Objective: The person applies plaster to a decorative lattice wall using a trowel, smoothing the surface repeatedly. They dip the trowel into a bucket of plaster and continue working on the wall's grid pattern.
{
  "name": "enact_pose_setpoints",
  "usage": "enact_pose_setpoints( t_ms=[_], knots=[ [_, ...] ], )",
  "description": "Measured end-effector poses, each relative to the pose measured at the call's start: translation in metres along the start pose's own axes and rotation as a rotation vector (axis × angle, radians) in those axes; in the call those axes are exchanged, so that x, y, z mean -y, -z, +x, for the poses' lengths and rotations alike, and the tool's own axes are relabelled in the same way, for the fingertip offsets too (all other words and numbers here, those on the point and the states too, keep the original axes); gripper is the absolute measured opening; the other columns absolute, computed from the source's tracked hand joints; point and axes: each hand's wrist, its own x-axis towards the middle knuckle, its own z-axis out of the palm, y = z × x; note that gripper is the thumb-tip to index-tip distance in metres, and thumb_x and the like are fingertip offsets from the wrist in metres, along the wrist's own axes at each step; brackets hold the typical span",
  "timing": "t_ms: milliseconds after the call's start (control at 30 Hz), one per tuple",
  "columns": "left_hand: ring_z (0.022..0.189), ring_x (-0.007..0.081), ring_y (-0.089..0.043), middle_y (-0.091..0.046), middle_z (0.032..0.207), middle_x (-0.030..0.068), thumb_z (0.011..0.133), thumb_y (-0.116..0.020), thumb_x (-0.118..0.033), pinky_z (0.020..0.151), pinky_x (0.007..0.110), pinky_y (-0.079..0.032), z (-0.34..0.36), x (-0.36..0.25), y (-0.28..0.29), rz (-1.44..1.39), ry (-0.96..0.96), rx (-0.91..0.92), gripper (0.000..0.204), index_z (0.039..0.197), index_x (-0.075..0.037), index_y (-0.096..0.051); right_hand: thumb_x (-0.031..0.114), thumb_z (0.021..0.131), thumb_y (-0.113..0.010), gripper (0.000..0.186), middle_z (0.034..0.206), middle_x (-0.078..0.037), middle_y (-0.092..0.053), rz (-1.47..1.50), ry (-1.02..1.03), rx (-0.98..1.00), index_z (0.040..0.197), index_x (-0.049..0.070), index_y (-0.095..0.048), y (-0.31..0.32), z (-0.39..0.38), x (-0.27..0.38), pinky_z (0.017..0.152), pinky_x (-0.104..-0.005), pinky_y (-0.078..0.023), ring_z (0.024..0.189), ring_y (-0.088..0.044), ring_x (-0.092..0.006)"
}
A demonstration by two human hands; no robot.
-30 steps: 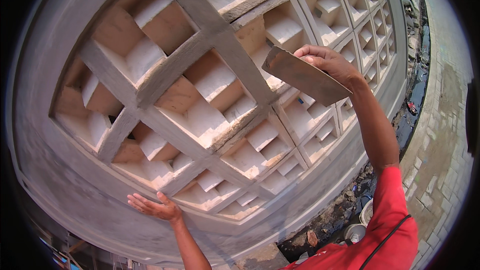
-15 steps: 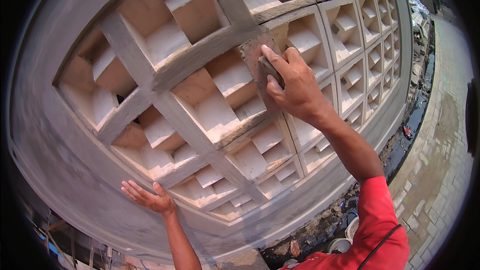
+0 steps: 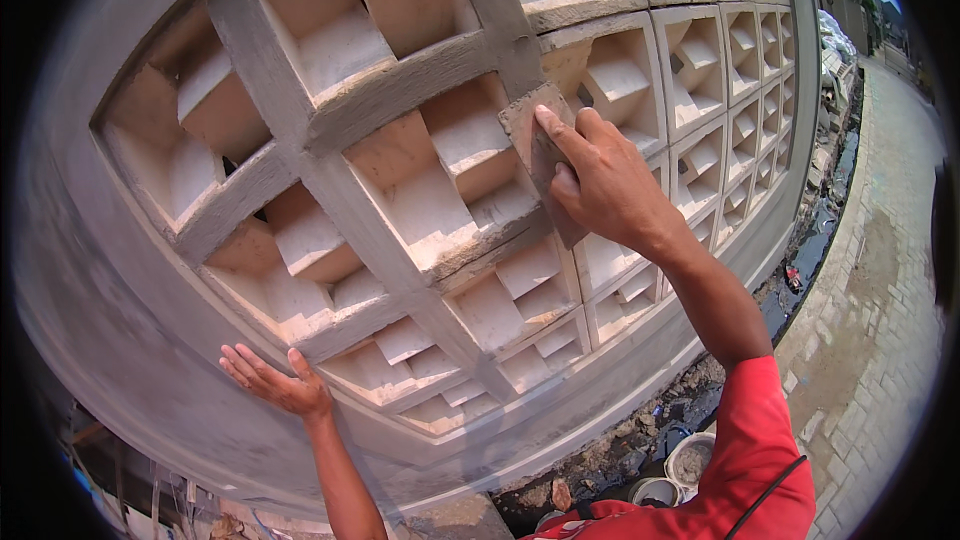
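Note:
My right hand [image 3: 612,185] is closed on a flat rectangular plastering trowel [image 3: 528,140]. Its index finger stretches along the back of the blade, and its handle is hidden under the palm. The mortar-smeared blade lies along the upright joint between the pale breeze blocks [image 3: 410,175], just below a crossing of grey mortared strips [image 3: 385,85]. Lower on the left, my left hand [image 3: 280,385] is open with fingers stretched and nothing in it. It is near the grey plastered border under the block panel; whether it touches the wall I cannot tell.
Plastered grey wall [image 3: 90,270] frames the blocks, which have deep stepped recesses. At the wall's foot runs a ditch with dark water and rubble [image 3: 640,440]. Beside me stand buckets [image 3: 690,460]. A paved path [image 3: 870,340] runs along the right.
My right hand and the trowel have slid a little down the joint, away from the strip crossing. The view has shifted slightly; my left hand stays open near the same part of the wall.

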Motion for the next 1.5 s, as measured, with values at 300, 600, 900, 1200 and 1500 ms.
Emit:
enact_pose_setpoints(
  t_ms=[300,600,900,1200,1500],
  knots=[
    [0.148,0.0389,-0.023,-0.027,0.161,0.0159,0.1,-0.05,-0.042,0.12,0.052,-0.02,0.001,-0.004,0.001,0.004,-0.008,-0.021,0.07,0.155,-0.003,-0.029,0.012,0.085,-0.056,0.063,0.1,-0.02,-0.053,-0.106,-0.024,-0.078,0.146,0.001,-0.045,0.009,0.045,0.005,0.089,-0.0464,-0.048,0.091,-0.058,-0.0367],
    [0.148,0.0382,-0.024,-0.029,0.16,0.0159,0.098,-0.052,-0.039,0.12,0.052,-0.021,0.0,0.001,0.003,0.023,0.019,-0.002,0.07,0.154,-0.003,-0.031,0.01,0.082,-0.056,0.06,0.095,-0.021,-0.057,-0.057,0.024,-0.063,0.14,-0.003,-0.051,0.022,0.002,0.012,0.086,-0.0473,-0.05,0.092,-0.061,-0.0377],
    [0.149,0.0373,-0.023,-0.03,0.16,0.0157,0.096,-0.056,-0.033,0.121,0.052,-0.021,0.001,-0.001,0.005,-0.005,0.036,0.008,0.069,0.153,-0.003,-0.032,0.012,0.083,-0.059,0.058,0.096,-0.022,-0.059,-0.187,-0.026,0.006,0.138,-0.002,-0.053,0.008,0.029,0.015,0.083,-0.047,-0.052,0.088,-0.063,-0.038],
    [0.148,0.0381,-0.025,-0.031,0.159,0.0156,0.095,-0.059,-0.03,0.12,0.051,-0.022,0.0,-0.002,-0.002,-0.03,0.026,-0.017,0.068,0.152,-0.002,-0.034,0.008,0.08,-0.065,0.066,0.091,-0.016,-0.056,-0.103,-0.084,0.237,0.144,0.002,-0.048,-0.051,-0.119,-0.012,0.077,-0.0448,-0.051,0.084,-0.059,-0.0333],
    [0.147,0.0391,-0.026,-0.032,0.159,0.0159,0.095,-0.059,-0.03,0.12,0.052,-0.022,0.001,0.001,0.002,-0.03,0.03,-0.023,0.068,0.151,-0.002,-0.036,0.009,0.084,-0.064,0.057,0.099,-0.018,-0.062,-0.096,-0.055,-0.011,0.139,0.005,-0.055,0.002,-0.013,0.012,0.077,-0.0431,-0.051,0.085,-0.065,-0.0323]
  ],
)
